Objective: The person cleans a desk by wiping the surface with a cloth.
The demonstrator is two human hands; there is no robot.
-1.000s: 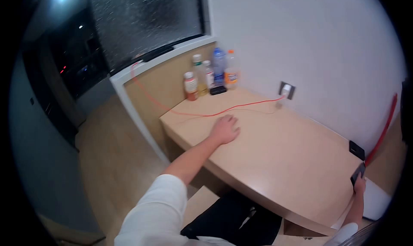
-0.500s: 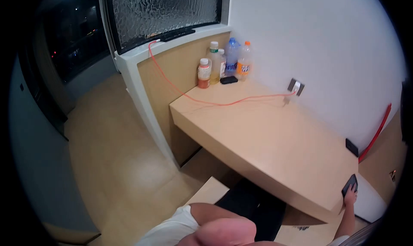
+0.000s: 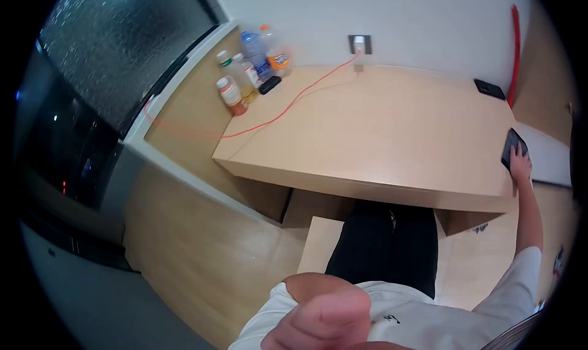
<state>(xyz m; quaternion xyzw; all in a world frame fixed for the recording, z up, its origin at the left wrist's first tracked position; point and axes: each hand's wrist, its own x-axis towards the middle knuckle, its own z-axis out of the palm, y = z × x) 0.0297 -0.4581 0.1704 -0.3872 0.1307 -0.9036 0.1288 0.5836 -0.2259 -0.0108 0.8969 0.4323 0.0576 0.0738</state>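
Observation:
My right hand (image 3: 520, 165) is at the right end of the desk, its fingers over a dark smartphone (image 3: 513, 146) at the edge. The fingers lie across the phone, and the thumb is hard to make out. Close to the camera at the bottom, my left hand (image 3: 334, 316) is raised in front of my chest with its fingers curled closed. Whatever it may hold is hidden. A second black phone (image 3: 490, 88) lies farther back on the desk, near the wall.
Several drink bottles (image 3: 251, 59) stand in the desk's back left corner beside a small black object (image 3: 270, 85). An orange-red cable (image 3: 288, 108) runs from a white plug (image 3: 359, 44) across the wooden desk (image 3: 380, 129) to the window ledge. A red strip (image 3: 515, 56) rises at right.
The view has turned to the right, so the desk lies more level and more of my lap and shirt shows. My right hand stays on the phone, and my left remains closed.

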